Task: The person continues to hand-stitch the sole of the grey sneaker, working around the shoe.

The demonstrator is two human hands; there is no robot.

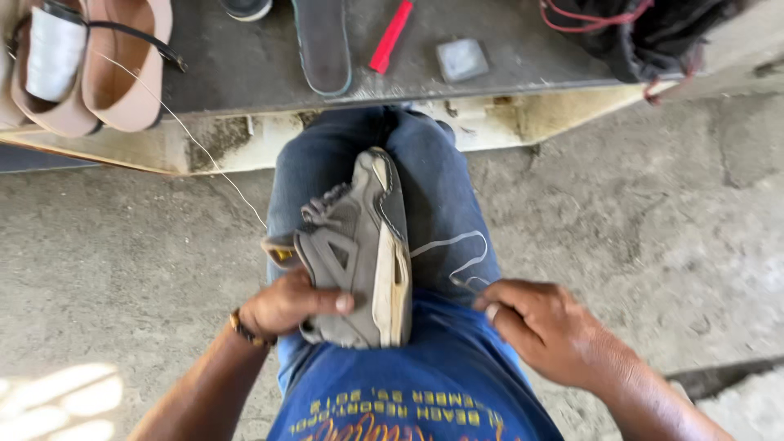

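Observation:
A worn grey sneaker (359,245) lies on its side on my lap, its pale sole facing right. My left hand (290,306) grips its heel end, thumb across the upper. My right hand (543,322) rests on my thigh to the right, fingers pinched on a white thread (457,245) that loops over my jeans to the sneaker. Whether a needle is in the fingers I cannot tell.
A low dark bench (245,65) stands ahead with tan sandals (114,73), a white thread spool (53,53), an insole (322,45), a red tool (390,37), a small grey block (462,59) and a black bag (645,33). Concrete floor (653,229) surrounds me.

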